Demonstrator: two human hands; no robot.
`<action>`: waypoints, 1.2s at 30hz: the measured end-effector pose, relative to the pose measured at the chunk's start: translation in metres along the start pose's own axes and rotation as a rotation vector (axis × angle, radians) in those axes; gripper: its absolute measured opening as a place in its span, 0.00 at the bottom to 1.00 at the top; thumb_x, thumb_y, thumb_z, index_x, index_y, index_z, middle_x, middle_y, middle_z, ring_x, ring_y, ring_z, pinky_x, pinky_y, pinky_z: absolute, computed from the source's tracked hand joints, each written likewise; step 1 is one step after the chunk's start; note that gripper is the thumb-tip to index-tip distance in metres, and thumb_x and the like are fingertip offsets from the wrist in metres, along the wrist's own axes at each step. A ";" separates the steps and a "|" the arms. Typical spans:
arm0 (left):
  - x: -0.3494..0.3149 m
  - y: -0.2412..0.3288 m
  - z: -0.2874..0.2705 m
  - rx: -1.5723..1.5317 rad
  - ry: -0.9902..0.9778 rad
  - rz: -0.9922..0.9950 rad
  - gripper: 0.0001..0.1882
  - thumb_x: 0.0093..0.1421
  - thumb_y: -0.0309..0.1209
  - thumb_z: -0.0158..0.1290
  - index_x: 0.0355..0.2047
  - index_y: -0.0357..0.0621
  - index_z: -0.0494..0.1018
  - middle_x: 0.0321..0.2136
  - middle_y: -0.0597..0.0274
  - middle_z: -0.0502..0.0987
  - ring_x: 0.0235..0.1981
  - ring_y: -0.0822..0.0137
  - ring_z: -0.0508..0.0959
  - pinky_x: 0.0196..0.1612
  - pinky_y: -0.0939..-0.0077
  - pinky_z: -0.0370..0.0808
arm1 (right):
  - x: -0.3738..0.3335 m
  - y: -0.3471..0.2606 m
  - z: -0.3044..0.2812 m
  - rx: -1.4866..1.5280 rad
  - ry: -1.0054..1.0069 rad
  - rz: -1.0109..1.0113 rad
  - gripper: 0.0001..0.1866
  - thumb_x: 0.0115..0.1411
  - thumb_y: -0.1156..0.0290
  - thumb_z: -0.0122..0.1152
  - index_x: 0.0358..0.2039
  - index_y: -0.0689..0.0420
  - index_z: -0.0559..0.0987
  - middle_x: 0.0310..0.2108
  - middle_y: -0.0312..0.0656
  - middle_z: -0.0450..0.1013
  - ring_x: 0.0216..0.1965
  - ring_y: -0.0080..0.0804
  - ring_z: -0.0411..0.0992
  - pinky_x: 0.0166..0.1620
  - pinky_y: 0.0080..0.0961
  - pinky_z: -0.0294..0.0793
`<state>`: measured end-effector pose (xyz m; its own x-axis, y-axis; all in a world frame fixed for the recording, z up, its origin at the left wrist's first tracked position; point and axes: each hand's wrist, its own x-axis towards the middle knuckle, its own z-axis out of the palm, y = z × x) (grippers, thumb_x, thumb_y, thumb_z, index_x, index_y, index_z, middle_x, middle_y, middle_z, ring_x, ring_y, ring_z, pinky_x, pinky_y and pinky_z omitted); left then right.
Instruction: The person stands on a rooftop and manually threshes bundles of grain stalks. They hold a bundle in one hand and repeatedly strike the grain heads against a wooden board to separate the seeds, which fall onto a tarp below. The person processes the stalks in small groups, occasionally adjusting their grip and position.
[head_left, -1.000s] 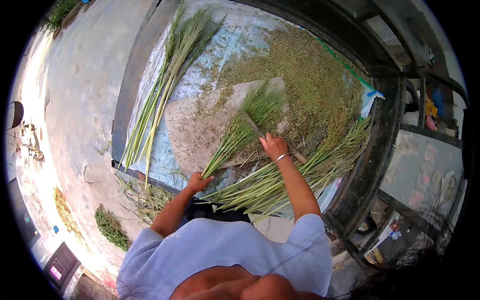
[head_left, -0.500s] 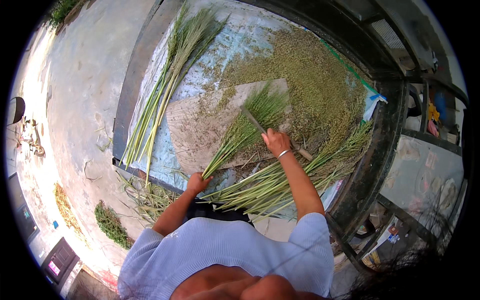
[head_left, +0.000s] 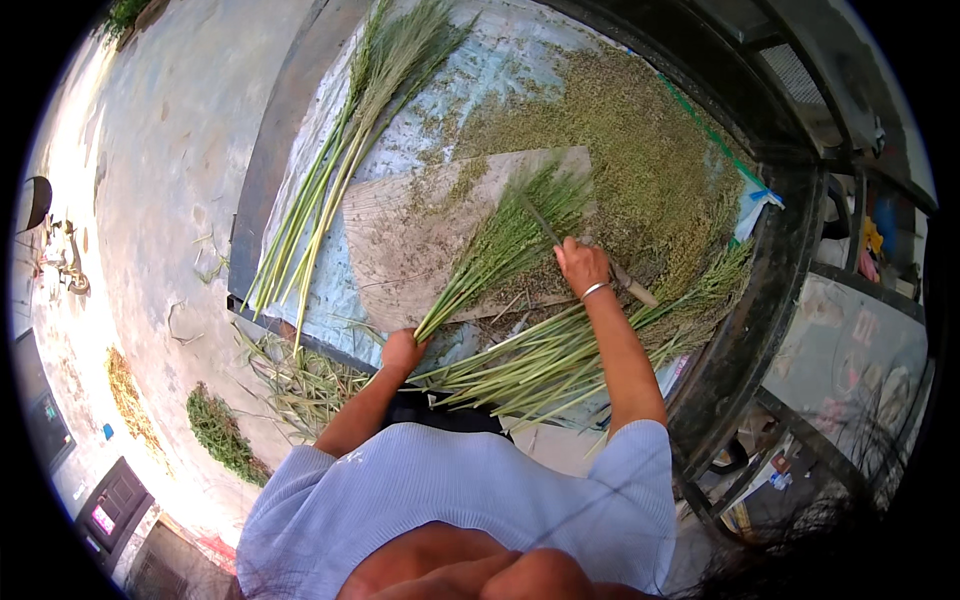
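Observation:
My left hand (head_left: 404, 351) is closed round the stalk ends of a bunch of green seed-headed stalks (head_left: 485, 258). The bunch lies slantwise across a wooden board (head_left: 400, 250), its feathery heads spread at the board's far right corner. In my right hand (head_left: 583, 266) is a long knife-like tool with a narrow metal blade (head_left: 540, 218) and a wooden handle (head_left: 638, 290). The blade lies over the seed heads; whether it presses on them I cannot tell. Loose small seeds (head_left: 640, 150) cover the sheet beyond and right of the board.
More long stalks (head_left: 345, 170) lie on the left of the pale blue sheet (head_left: 500, 60). Another pile of stalks (head_left: 520, 365) spreads nearest me, under my right forearm. A dark metal frame (head_left: 765, 300) bounds the right side. Dry straw (head_left: 300, 385) lies near left.
The view has shifted slightly. My right hand and the blade sit a little farther right along the seed heads. Both hands keep their holds.

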<state>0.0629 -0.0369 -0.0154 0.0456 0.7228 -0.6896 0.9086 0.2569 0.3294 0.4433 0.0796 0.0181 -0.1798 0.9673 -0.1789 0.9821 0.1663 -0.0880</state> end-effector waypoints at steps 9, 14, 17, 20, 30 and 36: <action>-0.004 0.008 0.002 0.051 0.029 -0.075 0.14 0.48 0.41 0.54 0.27 0.43 0.74 0.26 0.48 0.76 0.29 0.49 0.76 0.32 0.57 0.73 | -0.030 -0.119 0.003 0.178 0.091 -0.360 0.14 0.55 0.60 0.54 0.21 0.53 0.65 0.11 0.42 0.66 0.15 0.41 0.66 0.24 0.34 0.66; 0.002 -0.002 0.012 0.032 0.016 -0.065 0.17 0.48 0.44 0.54 0.27 0.43 0.74 0.25 0.47 0.76 0.29 0.48 0.76 0.32 0.56 0.72 | 0.001 -0.011 0.005 0.002 0.001 0.137 0.16 0.60 0.57 0.47 0.25 0.57 0.67 0.10 0.40 0.65 0.10 0.36 0.64 0.14 0.32 0.65; 0.008 0.000 0.005 -0.027 -0.007 -0.003 0.18 0.49 0.46 0.54 0.27 0.42 0.75 0.24 0.46 0.75 0.28 0.46 0.75 0.31 0.56 0.72 | 0.005 0.040 -0.012 -0.033 0.127 0.486 0.17 0.61 0.57 0.46 0.27 0.58 0.69 0.09 0.41 0.64 0.09 0.38 0.63 0.14 0.33 0.64; -0.006 0.007 -0.008 -0.083 -0.075 0.044 0.19 0.49 0.47 0.53 0.28 0.42 0.76 0.23 0.44 0.75 0.27 0.45 0.75 0.30 0.56 0.71 | -0.021 0.027 -0.033 0.015 0.243 0.380 0.16 0.60 0.58 0.48 0.26 0.58 0.69 0.10 0.43 0.64 0.11 0.39 0.63 0.13 0.33 0.62; -0.004 -0.004 -0.041 -0.689 -0.575 -0.133 0.21 0.51 0.46 0.56 0.12 0.46 0.65 0.09 0.67 0.64 0.08 0.75 0.61 0.11 0.77 0.58 | -0.009 0.008 0.000 0.111 -0.008 0.352 0.16 0.59 0.58 0.49 0.23 0.57 0.67 0.13 0.44 0.66 0.14 0.42 0.67 0.18 0.37 0.66; -0.019 -0.003 -0.049 -0.471 -0.428 -0.218 0.16 0.50 0.42 0.58 0.19 0.41 0.74 0.11 0.67 0.69 0.10 0.76 0.64 0.13 0.77 0.60 | -0.012 0.019 -0.025 0.011 0.280 0.292 0.14 0.57 0.60 0.53 0.23 0.56 0.67 0.11 0.42 0.65 0.11 0.40 0.64 0.17 0.34 0.65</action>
<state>0.0388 -0.0196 0.0283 0.1304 0.3296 -0.9351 0.6420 0.6906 0.3330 0.4659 0.0763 0.0426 0.1298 0.9886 0.0760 0.9888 -0.1233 -0.0843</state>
